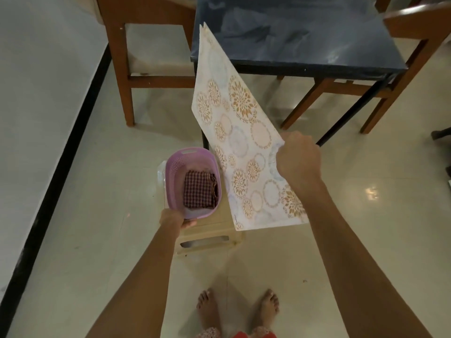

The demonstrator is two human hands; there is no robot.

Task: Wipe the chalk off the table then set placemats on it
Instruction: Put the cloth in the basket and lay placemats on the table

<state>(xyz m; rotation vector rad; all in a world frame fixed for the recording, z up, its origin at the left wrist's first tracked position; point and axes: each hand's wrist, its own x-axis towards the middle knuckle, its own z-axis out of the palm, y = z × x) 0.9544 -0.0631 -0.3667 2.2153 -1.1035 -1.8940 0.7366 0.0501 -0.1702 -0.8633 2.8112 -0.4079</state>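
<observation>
My right hand (299,158) grips the near edge of white placemats (234,123) printed with gold and blue circles, held in the air and tilted toward the dark blue table (305,32), whose top shows pale chalky smears. At least two mats lie together, their far corners over the table's left edge. My left hand (174,219) holds the near rim of a purple basket (174,167) that sits on a low beige stool (210,236). A folded checked cloth (199,191) lies inside the basket.
A wooden chair (136,45) stands left of the table and another (412,28) at its right. A wall with a black skirting (61,147) runs along the left. My bare feet (234,311) stand on the glossy tiled floor.
</observation>
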